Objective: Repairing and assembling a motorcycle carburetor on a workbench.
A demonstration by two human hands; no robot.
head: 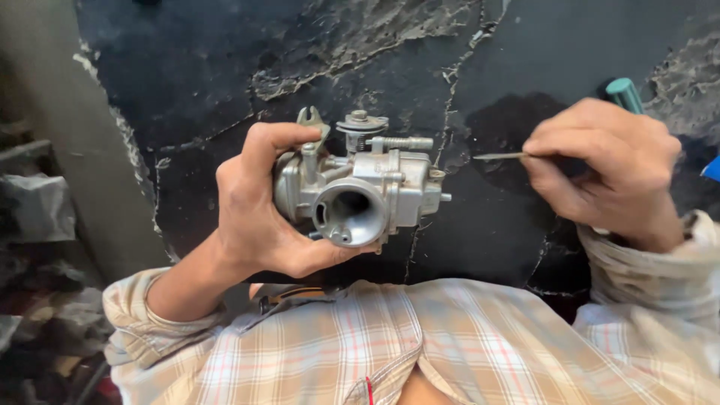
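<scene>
Left hand [259,214] fingers clamp the carburetor [360,191] body: rigid cast metal, probably hefty; avoid protruding linkages. Right hand [607,169] fingers pinch the screwdriver [501,156], tip just right of it.

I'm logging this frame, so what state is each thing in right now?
Carburetor: held up off the floor, round intake bore open and facing the camera.
Left hand: gripped around the carburetor's body.
Right hand: closed on the screwdriver.
Screwdriver: tip pointing at the carburetor, not touching it.
</scene>
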